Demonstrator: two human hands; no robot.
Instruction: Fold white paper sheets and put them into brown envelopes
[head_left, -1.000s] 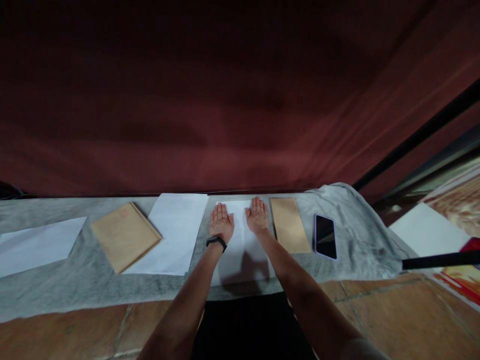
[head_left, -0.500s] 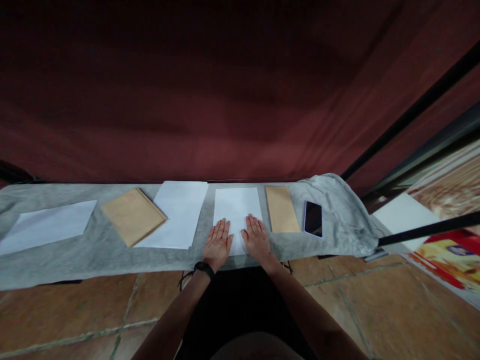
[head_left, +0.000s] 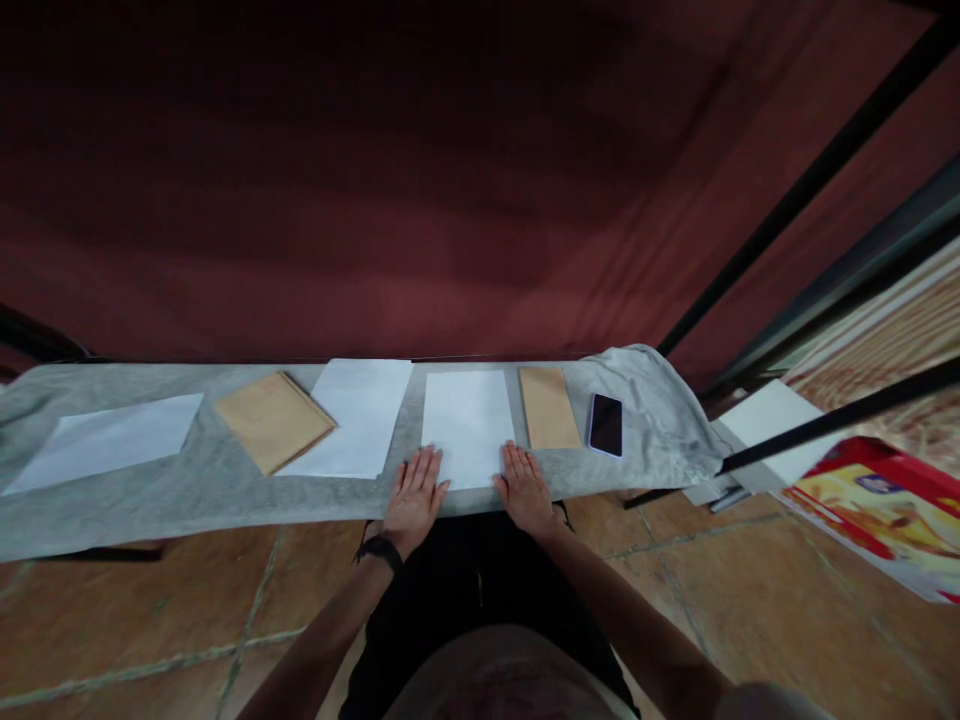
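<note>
Grey felt cloth (head_left: 225, 490) covers the bench. On it, from the left: a white sheet (head_left: 112, 438), a tan envelope (head_left: 274, 420) overlapping a second white sheet (head_left: 360, 410). The left hand (head_left: 414, 498), flat with fingers spread, grips nothing and presses the near left corner of the centre sheet (head_left: 469, 420); the right hand (head_left: 525, 488) likewise presses the near right corner. Beyond lie a brown envelope (head_left: 549, 407) and a smartphone (head_left: 606, 424).
</note>
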